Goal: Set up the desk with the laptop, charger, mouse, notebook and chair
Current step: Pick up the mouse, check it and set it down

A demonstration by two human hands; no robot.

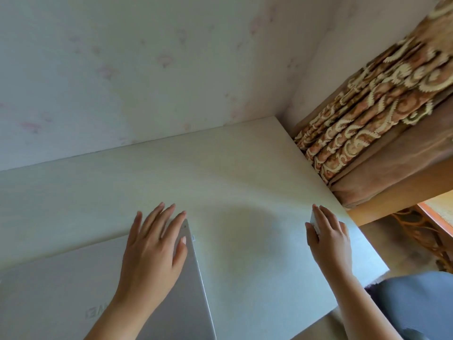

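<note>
A closed silver laptop lies flat on the pale desk at the lower left. My left hand rests flat on its far right corner, fingers spread. Near the desk's right edge my right hand covers a small white object. Only a sliver of that object shows under the fingers, so I cannot tell what it is. No charger, notebook or chair is in view.
The desk stands against a pale wall at the back. A patterned brown curtain hangs at the desk's far right corner. An orange wooden ledge and floor lie beyond the right edge. Grey cloth shows at lower right.
</note>
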